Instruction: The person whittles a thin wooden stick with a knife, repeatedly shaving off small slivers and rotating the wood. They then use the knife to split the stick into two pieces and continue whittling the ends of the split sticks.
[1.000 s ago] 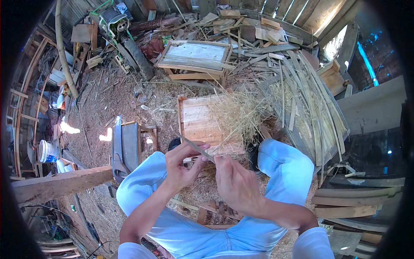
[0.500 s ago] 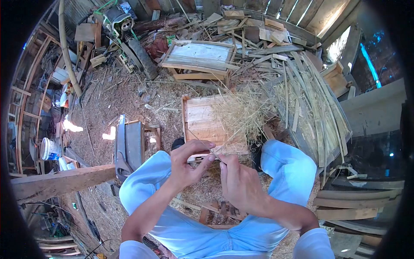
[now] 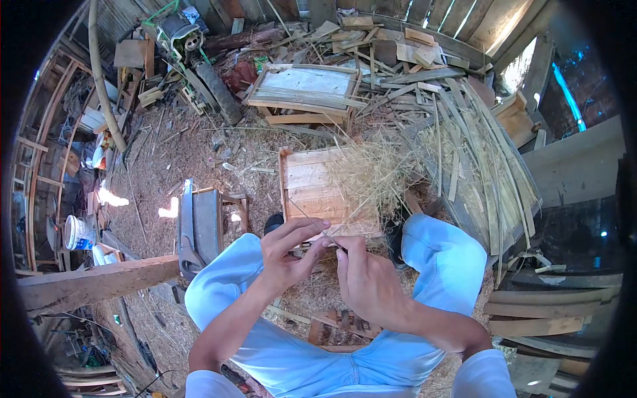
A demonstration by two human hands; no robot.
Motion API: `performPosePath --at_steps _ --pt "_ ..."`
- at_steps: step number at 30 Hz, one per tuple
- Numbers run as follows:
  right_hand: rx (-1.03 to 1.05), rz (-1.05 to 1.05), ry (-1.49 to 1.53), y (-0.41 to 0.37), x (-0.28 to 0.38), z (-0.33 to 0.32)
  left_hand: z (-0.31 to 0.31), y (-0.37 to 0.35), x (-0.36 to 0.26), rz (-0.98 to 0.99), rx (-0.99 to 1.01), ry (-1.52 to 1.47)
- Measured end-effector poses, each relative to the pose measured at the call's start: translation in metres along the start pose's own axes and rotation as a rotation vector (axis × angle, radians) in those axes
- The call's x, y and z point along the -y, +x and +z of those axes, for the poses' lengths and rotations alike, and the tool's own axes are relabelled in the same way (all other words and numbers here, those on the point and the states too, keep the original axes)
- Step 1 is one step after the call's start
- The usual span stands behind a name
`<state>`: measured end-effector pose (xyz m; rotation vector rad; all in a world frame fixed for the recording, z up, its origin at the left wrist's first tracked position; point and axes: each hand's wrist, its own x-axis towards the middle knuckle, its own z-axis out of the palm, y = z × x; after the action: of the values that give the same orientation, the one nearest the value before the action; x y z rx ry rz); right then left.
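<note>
In the head view my left hand (image 3: 288, 255) pinches a thin wooden strip (image 3: 304, 213) between thumb and fingers, its far end sticking up over the board. My right hand (image 3: 375, 278) is closed close beside it, fingertips almost touching the left ones. A small dark, slim tool (image 3: 340, 248) shows between the right thumb and index finger; its kind is too small to make out. Below both hands, between my feet, lies a low wooden board with raised edges (image 3: 308, 179). A heap of pale, curly shavings (image 3: 378, 176) covers its right side.
A handsaw (image 3: 188, 225) leans on a small dark stool (image 3: 209, 219) at left, near a wooden beam (image 3: 99, 282). Long split strips (image 3: 494, 159) lie at right. A framed panel (image 3: 305, 86) stands ahead, beside scrap wood (image 3: 398, 50). A white bucket (image 3: 78, 232) sits far left.
My right fingers have shifted slightly up and left toward the left fingertips along the strip. The left hand has barely moved, and the surroundings stay the same.
</note>
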<state>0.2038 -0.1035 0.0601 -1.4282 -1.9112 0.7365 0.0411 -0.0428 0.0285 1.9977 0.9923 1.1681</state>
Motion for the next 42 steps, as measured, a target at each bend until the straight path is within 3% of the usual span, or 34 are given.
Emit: performPosePath --at_steps 14,16,28,37,42 --pt "0.010 0.013 0.042 0.003 0.004 -0.003 -0.004 0.003 -0.006 0.004 -0.004 0.018" --pt "0.117 0.047 0.022 0.003 0.005 -0.008 -0.003 0.003 -0.007 -0.017 -0.001 0.024" --pt "-0.007 -0.037 0.065 0.003 -0.004 -0.001 0.005 0.002 -0.001 -0.061 0.042 0.089" --pt "0.045 -0.032 0.044 0.004 -0.004 -0.003 0.009 0.001 0.004 -0.076 0.183 0.125" --pt "0.059 -0.015 0.046 0.007 0.000 -0.007 0.010 0.000 0.004 -0.059 0.158 0.106"
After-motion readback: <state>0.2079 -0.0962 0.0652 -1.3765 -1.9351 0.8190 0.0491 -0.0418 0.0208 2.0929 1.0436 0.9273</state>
